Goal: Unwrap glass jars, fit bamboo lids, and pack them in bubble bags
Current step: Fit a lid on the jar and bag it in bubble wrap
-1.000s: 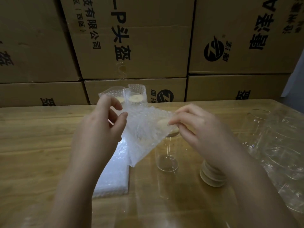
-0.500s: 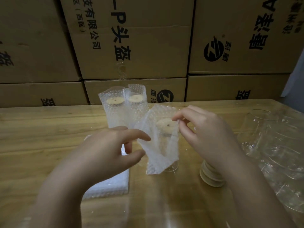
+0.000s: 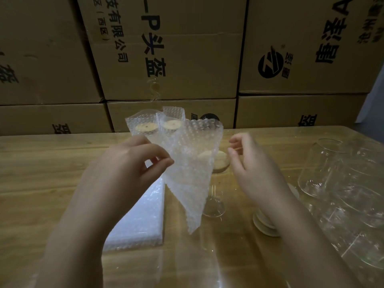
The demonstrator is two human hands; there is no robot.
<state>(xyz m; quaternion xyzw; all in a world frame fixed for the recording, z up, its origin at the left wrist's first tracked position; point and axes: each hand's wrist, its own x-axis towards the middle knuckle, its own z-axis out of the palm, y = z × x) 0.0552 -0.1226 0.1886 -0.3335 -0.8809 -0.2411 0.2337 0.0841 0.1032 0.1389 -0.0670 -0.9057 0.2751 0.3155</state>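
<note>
My left hand [image 3: 133, 163] pinches the left edge of a clear bubble bag [image 3: 193, 171] and holds it up, tilted, above the table. Behind the bag stands a small glass jar [image 3: 215, 206] with a bamboo lid [image 3: 221, 161] on top. My right hand [image 3: 247, 165] hovers just right of the bag and lid with fingers loosely curled, holding nothing. Two packed jars in bubble bags [image 3: 154, 127] stand at the back, their lids showing through.
A flat stack of bubble bags [image 3: 139, 217] lies under my left arm. A stack of bamboo lids [image 3: 265, 224] sits below my right wrist. Several bare glass jars [image 3: 340, 179] lie at the right. Cardboard boxes [image 3: 176, 55] wall off the table's [image 3: 41, 173] far side.
The bag has come off the jar and risen. My left hand has taken hold of its edge, and my right hand has let go and moved slightly right.
</note>
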